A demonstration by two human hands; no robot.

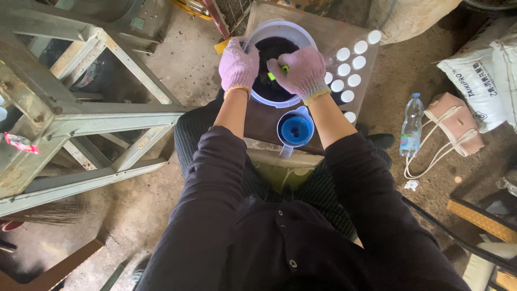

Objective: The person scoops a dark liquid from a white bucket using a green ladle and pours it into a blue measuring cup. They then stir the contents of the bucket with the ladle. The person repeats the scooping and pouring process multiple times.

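Head view, looking down. The person is sitting at a small brown counter (258, 124) with both hands in pink knitted gloves. The left hand (238, 66) is curling over the near left rim of a white bucket (280, 28), its grip closed on that rim. The right hand (304, 71) is reaching over the bucket's dark contents, its grip closed around a small green tool (281, 70); what kind of tool it is cannot be told. The bucket is standing at the far edge of the counter. A blue funnel (295, 129) is sitting at the near edge, just below the bucket. White caps (345, 69) are lining the right edge in rows. On the floor to the right, a plastic bottle (412, 125) is lying beside a pink bag (455, 123).
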